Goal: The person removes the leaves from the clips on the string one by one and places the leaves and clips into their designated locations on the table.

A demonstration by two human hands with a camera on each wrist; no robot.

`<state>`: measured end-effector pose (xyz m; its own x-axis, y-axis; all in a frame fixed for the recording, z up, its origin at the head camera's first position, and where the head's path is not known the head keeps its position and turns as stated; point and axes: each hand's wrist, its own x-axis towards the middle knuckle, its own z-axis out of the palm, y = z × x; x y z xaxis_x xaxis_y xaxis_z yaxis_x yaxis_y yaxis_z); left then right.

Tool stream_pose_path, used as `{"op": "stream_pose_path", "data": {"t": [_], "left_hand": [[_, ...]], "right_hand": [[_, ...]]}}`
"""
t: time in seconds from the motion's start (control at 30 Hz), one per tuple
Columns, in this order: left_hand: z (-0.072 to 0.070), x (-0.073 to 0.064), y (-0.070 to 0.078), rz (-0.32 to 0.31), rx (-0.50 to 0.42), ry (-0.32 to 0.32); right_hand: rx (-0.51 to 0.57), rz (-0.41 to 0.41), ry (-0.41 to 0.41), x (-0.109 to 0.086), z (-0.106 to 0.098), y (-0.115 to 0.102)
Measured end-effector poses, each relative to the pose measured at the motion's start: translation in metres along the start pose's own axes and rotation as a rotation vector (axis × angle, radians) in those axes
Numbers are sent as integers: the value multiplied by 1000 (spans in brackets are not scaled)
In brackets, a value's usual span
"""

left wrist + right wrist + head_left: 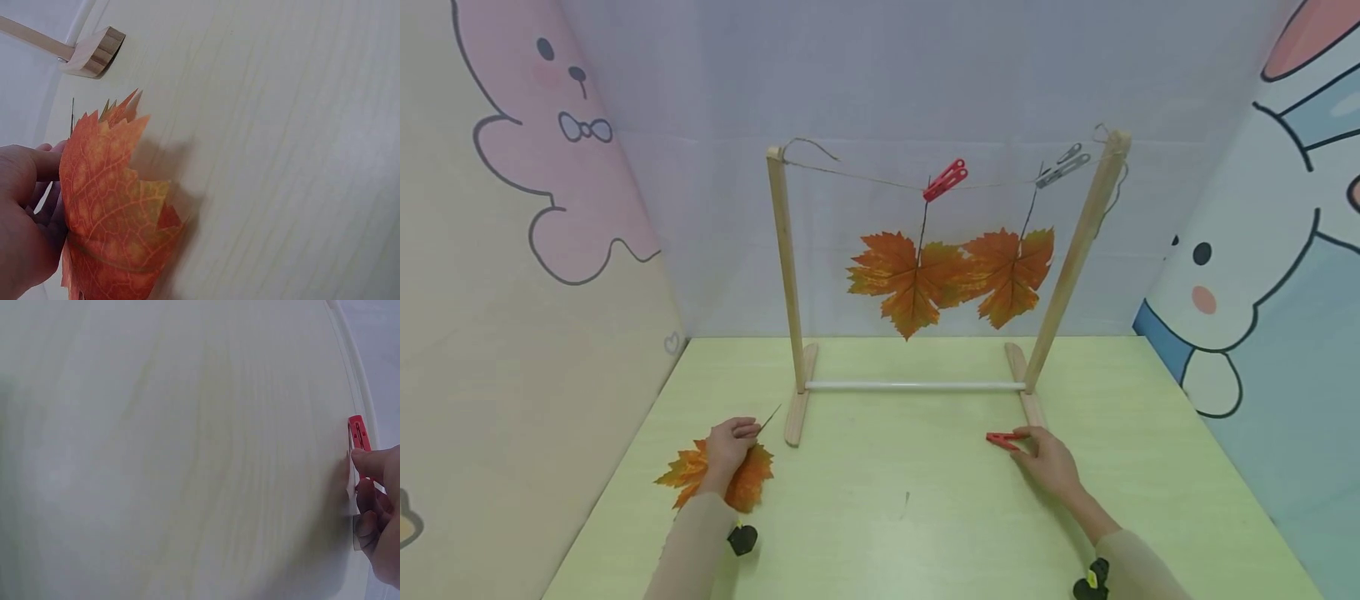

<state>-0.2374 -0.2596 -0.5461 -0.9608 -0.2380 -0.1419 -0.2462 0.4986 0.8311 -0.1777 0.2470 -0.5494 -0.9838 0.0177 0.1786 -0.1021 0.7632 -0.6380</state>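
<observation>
At the left of the table my left hand [730,450] pinches the thin stem of an orange artificial maple leaf [752,482]; the leaf hangs below the fingers and is partly hidden by the hand. The left wrist view shows the same leaf [119,212] close up, its veined blade folded beside the hand [28,206]. On the right, just above the table, my right hand [1051,465] grips a red clothespin [1000,440] between thumb and fingers. In the right wrist view the clothespin [358,432] points away from the fingertips.
A wooden stand [784,275] with a string [857,176] stands at the back. Two maple leaves hang from the string, one by a red clothespin [945,180], one by a grey clothespin [1063,170]. A white rod [917,386] joins the posts low down.
</observation>
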Motion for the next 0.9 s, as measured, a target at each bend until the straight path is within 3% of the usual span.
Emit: {"op": "stream_pose_path", "data": {"t": [0.27, 0.57, 0.9], "left_hand": [[5, 5, 1, 39, 23, 24], [10, 7, 1, 22, 69, 37], [12, 8, 3, 45, 60, 35]], "right_hand": [[-40, -11, 18, 1, 1, -1], [-52, -22, 23, 0, 2, -1], [-77, -21, 16, 1, 1, 0]]}}
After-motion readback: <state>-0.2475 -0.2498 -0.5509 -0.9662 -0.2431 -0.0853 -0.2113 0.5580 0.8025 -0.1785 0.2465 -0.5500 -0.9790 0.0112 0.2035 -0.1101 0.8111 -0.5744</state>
